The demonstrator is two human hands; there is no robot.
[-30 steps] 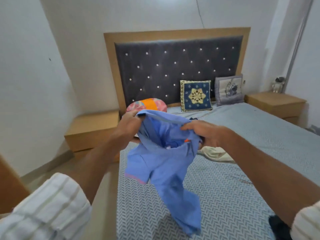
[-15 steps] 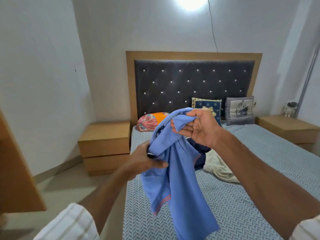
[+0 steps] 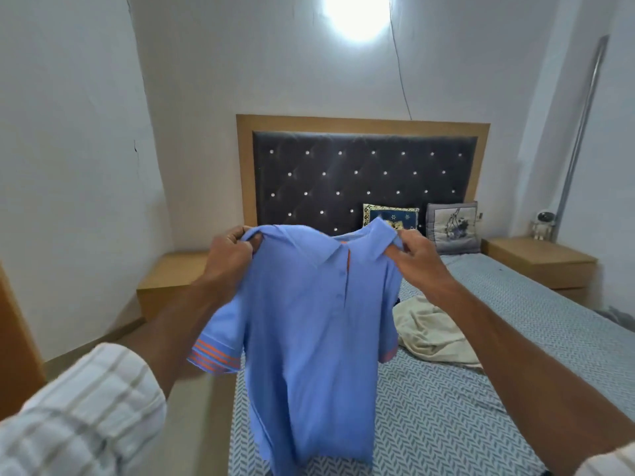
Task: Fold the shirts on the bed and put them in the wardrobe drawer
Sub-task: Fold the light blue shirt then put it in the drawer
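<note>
A blue polo shirt [image 3: 309,338] with orange-striped sleeve cuffs hangs spread out in the air above the bed [image 3: 464,407], its front toward me. My left hand [image 3: 230,255] grips its left shoulder beside the collar. My right hand [image 3: 415,255] grips the right shoulder. A cream garment [image 3: 429,331] lies crumpled on the bed behind the shirt, to the right. A dark garment just behind the shirt's right edge is mostly hidden.
Two cushions [image 3: 450,228] lean against the dark tufted headboard [image 3: 360,173]. Wooden nightstands stand at the left [image 3: 165,280] and right [image 3: 539,266] of the bed. A wooden panel [image 3: 13,338] stands at the left edge. Floor runs along the bed's left side.
The shirt went from a bunched bundle to hanging open by its shoulders. My hands moved apart and up, the left one rising to the shoulder. The view tilted upward.
</note>
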